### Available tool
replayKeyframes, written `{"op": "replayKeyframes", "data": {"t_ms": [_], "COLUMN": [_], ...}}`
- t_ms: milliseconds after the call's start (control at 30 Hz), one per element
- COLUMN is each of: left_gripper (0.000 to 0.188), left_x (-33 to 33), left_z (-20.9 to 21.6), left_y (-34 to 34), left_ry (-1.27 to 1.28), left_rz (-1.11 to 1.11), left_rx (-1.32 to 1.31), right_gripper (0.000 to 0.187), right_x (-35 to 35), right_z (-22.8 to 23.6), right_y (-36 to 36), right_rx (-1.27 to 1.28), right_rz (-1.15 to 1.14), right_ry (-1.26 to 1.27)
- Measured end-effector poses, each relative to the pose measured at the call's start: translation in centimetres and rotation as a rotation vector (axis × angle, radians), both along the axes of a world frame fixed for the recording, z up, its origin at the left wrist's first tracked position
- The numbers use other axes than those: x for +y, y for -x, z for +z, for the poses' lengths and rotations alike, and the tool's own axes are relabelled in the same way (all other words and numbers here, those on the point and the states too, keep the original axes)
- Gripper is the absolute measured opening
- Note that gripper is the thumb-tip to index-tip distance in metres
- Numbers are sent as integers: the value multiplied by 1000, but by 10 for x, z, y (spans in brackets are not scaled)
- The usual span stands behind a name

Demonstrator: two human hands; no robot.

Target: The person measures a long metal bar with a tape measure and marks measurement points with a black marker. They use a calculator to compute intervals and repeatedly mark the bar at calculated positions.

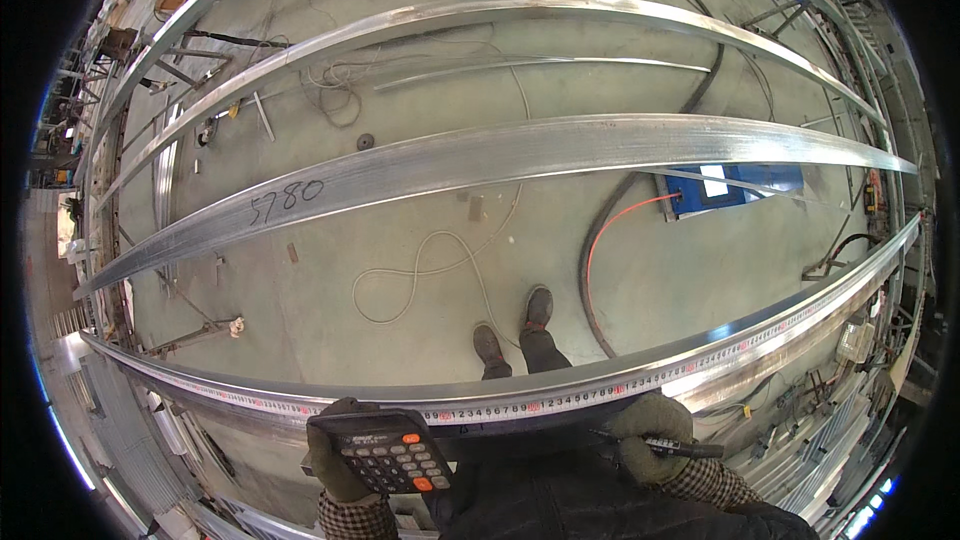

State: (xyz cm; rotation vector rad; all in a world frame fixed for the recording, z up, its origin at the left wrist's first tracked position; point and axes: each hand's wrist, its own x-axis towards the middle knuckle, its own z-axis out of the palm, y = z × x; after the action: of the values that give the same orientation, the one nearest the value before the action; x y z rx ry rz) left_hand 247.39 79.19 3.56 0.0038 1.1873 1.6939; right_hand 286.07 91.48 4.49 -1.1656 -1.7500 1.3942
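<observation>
My gloved left hand (340,450) wraps the black calculator (395,452) just below the tape-lined steel beam (600,380), my right hand (650,437) pinches a dark marker (670,445) at its near edge, and open floor (680,280) lies beyond.

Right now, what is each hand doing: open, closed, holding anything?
Left hand: closed, gloved, holding a black calculator.
Right hand: closed, gloved, gripping a dark marker pen beside the tape measure.
</observation>
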Motion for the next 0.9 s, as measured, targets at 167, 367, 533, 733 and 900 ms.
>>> {"op": "replayKeyframes", "data": {"t_ms": [167,367,533,733,900], "left_gripper": [64,61,67,68,64], "left_x": [0,0,5,6,8], "left_z": [0,-7,-7,-6,-7], "left_y": [5,15,15,16,14], "left_ry": [33,-55,-88,-24,-6], "left_rz": [-97,-194,-307,-292,-252], "left_rx": [-40,-59,-1,8,-11], "right_gripper": [12,19,19,18,15], "right_x": [-17,-42,-57,-54,-32], "right_z": [-1,-3,-4,-14,-19], "right_y": [5,6,17,35,29], "right_rx": [-31,-28,-94,-133,-173], "right_rz": [-102,-171,-261,-346,-324], "right_ry": [-47,-188,-286,-307,-350]}}
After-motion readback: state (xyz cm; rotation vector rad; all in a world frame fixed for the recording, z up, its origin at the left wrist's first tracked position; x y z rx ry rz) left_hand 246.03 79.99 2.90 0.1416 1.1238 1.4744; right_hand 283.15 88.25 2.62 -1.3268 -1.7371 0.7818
